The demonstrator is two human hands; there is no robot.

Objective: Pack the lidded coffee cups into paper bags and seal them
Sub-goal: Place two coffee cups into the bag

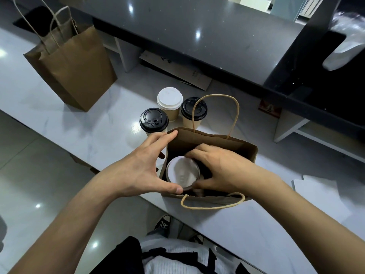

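Nearest the body, on the white marble tabletop (pixel 94 139): open brown paper bag (pixel 243 150), near handle (pixel 213 204) flopped over the front edge, far handle upright. Left hand (pixel 138 167) spread against the bag's left wall, thumb at the near rim, fingers at the far corner, holding the mouth wide. Right hand (pixel 221 169) down inside the bag, fingers curled around a white-lidded coffee cup (pixel 182 173) standing upright within. Just beyond the bag, three more lidded cups close together: black-lidded cup (pixel 154 120) at left, white-lidded cup (pixel 169 100) behind, second black-lidded cup (pixel 190 109) partly behind the far handle. Farther left, well apart, a second paper bag (pixel 79 64) standing upright, handles up. Farthest back, dark counter (pixel 197 36)
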